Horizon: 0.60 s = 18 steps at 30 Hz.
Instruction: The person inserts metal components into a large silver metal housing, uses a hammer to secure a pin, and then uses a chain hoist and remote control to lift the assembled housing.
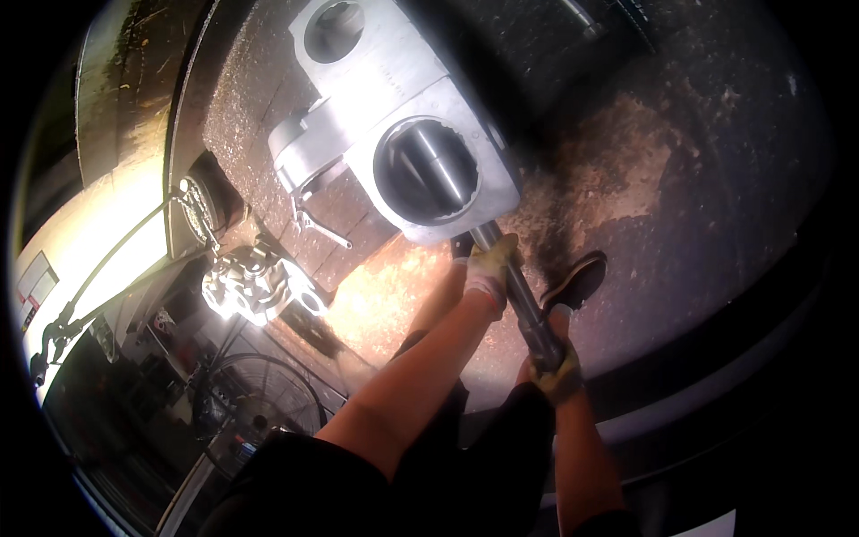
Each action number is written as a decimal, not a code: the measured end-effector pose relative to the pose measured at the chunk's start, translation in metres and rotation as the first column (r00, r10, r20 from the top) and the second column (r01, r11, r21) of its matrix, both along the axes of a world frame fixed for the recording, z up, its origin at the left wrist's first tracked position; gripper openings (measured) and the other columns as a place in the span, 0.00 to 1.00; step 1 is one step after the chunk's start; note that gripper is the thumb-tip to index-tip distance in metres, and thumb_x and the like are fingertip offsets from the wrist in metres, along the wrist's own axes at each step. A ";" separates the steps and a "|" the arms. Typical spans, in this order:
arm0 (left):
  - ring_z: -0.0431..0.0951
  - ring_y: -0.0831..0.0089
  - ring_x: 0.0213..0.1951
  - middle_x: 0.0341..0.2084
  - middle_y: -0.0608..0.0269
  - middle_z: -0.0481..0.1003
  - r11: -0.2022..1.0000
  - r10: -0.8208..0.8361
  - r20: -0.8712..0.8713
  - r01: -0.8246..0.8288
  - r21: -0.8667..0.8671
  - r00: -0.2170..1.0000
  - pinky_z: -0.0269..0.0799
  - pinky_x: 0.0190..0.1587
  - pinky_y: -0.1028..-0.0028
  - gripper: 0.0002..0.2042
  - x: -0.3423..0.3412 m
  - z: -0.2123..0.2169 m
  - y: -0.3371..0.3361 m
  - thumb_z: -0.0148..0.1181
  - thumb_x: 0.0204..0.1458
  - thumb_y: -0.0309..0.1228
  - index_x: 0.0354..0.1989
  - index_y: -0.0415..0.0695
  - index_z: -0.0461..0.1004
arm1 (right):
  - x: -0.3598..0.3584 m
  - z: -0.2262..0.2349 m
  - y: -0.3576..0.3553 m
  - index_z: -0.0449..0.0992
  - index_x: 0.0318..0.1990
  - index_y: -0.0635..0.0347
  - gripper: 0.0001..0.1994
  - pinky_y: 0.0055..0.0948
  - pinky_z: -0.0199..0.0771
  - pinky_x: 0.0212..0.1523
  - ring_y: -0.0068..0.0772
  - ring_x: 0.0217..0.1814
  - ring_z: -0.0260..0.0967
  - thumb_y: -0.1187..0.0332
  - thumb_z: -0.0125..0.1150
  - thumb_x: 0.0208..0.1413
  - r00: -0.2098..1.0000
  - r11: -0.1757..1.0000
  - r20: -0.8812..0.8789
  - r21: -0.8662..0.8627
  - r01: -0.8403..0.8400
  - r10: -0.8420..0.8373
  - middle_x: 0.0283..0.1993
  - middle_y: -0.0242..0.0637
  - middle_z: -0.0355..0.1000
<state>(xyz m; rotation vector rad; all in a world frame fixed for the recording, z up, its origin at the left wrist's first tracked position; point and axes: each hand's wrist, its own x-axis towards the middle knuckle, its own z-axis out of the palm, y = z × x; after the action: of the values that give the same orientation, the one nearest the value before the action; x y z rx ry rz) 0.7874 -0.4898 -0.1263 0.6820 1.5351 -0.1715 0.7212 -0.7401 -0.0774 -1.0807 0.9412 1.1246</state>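
A large grey metal housing with a wide round bore stands in front of me, upper centre. A long dark steel bar runs from under its lower right corner down toward me. My left hand, in a worn light glove, grips the bar close to the housing. My right hand, also gloved, grips the bar's lower end. Both bare forearms come up from the lower edge. A dark shoe shows on the floor just right of the bar.
A smaller shiny metal casting sits at the left on a machine table. A thin cable runs down the left side. A round wire fan guard stands lower left. The stained concrete floor spreads to the right.
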 end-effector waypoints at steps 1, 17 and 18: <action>0.80 0.66 0.31 0.30 0.60 0.77 1.000 -0.016 0.017 0.016 0.007 1.000 0.76 0.34 0.68 0.18 0.002 -0.001 0.009 0.71 0.52 0.37 0.45 0.40 0.74 | 0.001 0.005 0.016 0.75 0.54 0.53 0.23 0.34 0.81 0.37 0.39 0.40 0.79 0.45 0.53 0.63 0.944 0.968 0.216 -0.085 -0.237 0.250 0.42 0.37 0.79; 0.82 0.58 0.39 0.34 0.60 0.81 -0.378 -0.788 -0.530 0.433 0.818 0.313 0.71 0.59 0.49 0.20 0.020 0.092 0.129 0.71 0.39 0.38 0.42 0.46 0.80 | 0.013 -0.053 0.035 0.79 0.51 0.55 0.29 0.34 0.73 0.17 0.43 0.23 0.75 0.38 0.46 0.69 0.874 0.951 -0.423 0.083 0.299 -0.238 0.32 0.44 0.79; 0.81 0.59 0.38 0.33 0.59 0.80 -0.310 -0.836 -0.439 0.377 0.873 0.330 0.69 0.59 0.50 0.21 0.018 0.078 0.136 0.73 0.38 0.38 0.42 0.44 0.79 | 0.010 -0.049 0.043 0.79 0.51 0.55 0.29 0.34 0.73 0.17 0.43 0.23 0.75 0.38 0.46 0.69 0.874 0.938 -0.401 0.088 0.337 -0.276 0.32 0.43 0.79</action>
<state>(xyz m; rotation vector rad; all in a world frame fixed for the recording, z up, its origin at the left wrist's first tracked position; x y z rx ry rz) 0.8057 -0.3541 -0.0479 2.5501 0.3494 0.1584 0.7315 -0.6972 -0.1265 -0.5614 1.2612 1.1383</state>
